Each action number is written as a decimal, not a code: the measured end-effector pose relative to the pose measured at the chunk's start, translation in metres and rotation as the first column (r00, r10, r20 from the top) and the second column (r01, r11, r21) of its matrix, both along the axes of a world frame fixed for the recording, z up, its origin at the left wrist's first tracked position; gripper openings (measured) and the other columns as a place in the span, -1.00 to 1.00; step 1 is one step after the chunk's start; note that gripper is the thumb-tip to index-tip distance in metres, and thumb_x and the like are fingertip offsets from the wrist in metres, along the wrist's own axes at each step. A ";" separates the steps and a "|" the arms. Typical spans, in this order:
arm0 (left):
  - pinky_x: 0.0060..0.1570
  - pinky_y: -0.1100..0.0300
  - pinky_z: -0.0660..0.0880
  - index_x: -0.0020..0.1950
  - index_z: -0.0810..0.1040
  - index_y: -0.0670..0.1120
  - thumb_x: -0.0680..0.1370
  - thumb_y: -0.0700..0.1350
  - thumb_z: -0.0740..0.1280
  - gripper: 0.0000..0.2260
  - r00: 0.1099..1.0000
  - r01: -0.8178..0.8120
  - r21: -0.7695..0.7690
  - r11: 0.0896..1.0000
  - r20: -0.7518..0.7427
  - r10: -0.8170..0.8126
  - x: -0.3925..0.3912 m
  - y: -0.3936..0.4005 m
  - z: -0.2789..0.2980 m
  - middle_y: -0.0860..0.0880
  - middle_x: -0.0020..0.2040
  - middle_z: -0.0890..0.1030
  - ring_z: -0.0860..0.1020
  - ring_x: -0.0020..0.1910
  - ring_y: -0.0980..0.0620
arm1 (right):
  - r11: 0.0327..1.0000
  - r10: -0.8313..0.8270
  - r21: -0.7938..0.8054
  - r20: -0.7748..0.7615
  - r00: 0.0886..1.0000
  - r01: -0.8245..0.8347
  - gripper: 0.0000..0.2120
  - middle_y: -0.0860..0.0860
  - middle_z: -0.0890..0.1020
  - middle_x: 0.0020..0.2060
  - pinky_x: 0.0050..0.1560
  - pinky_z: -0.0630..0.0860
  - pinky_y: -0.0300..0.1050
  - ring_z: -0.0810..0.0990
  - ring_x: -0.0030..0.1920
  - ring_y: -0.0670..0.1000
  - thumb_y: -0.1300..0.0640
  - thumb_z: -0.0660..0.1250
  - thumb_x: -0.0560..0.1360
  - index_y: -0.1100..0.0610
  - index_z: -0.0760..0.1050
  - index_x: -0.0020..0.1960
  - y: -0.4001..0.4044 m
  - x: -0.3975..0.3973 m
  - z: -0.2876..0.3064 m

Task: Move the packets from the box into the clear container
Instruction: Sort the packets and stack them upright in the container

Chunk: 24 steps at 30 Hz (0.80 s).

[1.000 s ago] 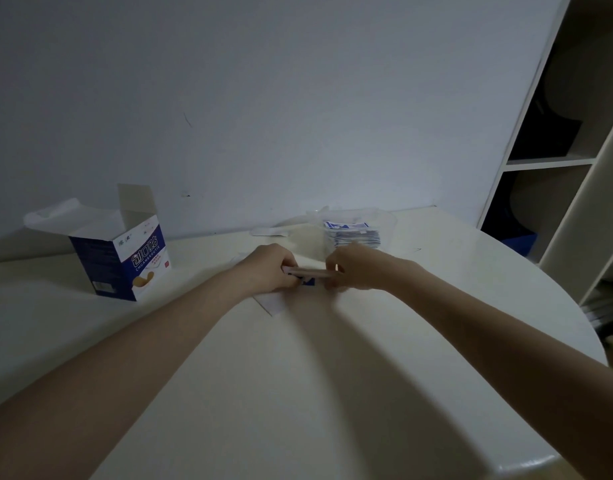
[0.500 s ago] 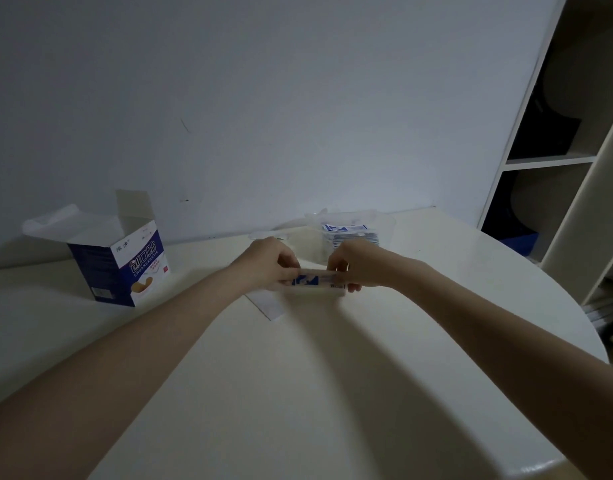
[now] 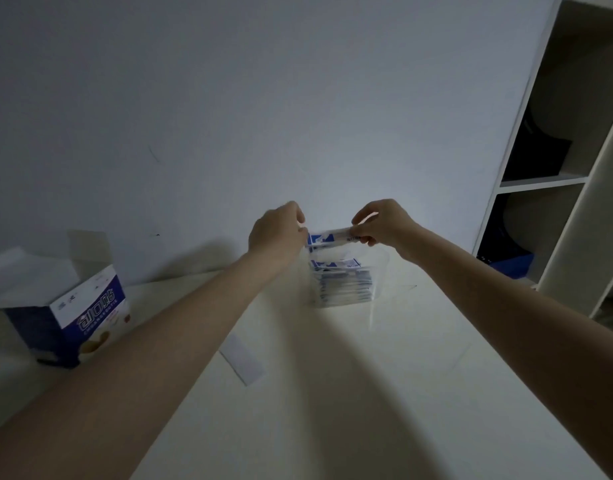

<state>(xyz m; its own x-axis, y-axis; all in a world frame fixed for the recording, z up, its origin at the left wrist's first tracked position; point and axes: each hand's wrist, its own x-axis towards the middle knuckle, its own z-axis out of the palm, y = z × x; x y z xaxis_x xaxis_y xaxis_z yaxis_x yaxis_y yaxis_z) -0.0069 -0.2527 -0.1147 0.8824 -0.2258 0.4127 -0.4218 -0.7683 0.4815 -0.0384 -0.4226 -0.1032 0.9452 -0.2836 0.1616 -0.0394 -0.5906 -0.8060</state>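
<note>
My left hand and my right hand each pinch one end of a small stack of blue-and-white packets. The stack hangs just above the open top of the clear container at the far side of the table. Inside the container lies a pile of several more packets, seen through its wall. The blue-and-white box stands at the left with its flaps open; its inside is hidden.
A white paper strip lies flat on the white table between my forearms. A white shelf unit with dark items stands at the right, past the table's curved edge. A plain wall rises behind.
Both hands lifted the packets off the table and carried them away from me, up over the container. The view tilted upward.
</note>
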 end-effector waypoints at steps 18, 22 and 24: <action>0.05 0.12 0.31 -0.06 0.64 -0.08 0.55 0.11 0.20 -0.68 0.908 0.416 0.411 0.811 -0.146 -0.392 0.012 -0.018 -0.034 -0.11 -0.02 0.62 0.48 0.06 -0.08 | 0.716 -0.026 -0.694 -0.131 0.991 -0.073 -0.86 0.19 0.58 -0.05 -0.14 0.47 -0.07 0.54 -0.13 0.15 0.23 0.32 0.45 0.26 0.47 -0.02 0.003 0.022 -0.031; 0.05 0.12 0.30 -0.03 0.65 -0.03 0.54 0.05 0.24 -0.76 0.898 0.438 0.372 0.818 -0.143 -0.415 0.012 -0.017 -0.033 -0.09 -0.03 0.63 0.49 0.05 -0.06 | 0.729 -0.043 -0.681 -0.144 0.989 -0.068 -0.88 0.20 0.59 -0.05 -0.16 0.44 -0.10 0.55 -0.10 0.15 0.30 0.24 0.47 0.28 0.49 -0.01 0.000 0.021 -0.029; 0.17 0.08 0.33 0.02 0.64 0.04 0.53 0.01 0.27 -0.82 0.906 0.420 0.335 0.843 -0.104 -0.410 0.009 -0.016 -0.029 0.00 0.01 0.62 0.47 0.11 -0.01 | 0.732 -0.050 -0.680 -0.128 0.990 -0.051 -0.85 0.21 0.59 -0.04 -0.18 0.42 -0.11 0.51 -0.14 0.14 0.33 0.19 0.47 0.29 0.49 -0.01 -0.001 0.019 -0.025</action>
<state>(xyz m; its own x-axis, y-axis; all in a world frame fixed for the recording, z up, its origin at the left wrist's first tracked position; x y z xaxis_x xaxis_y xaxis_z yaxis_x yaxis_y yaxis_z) 0.0024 -0.2691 -0.1436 0.6843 -0.6955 0.2191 -0.7288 -0.6421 0.2377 -0.0192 -0.4231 -0.1284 0.9714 -0.1451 0.1881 -0.1121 -0.9780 -0.1757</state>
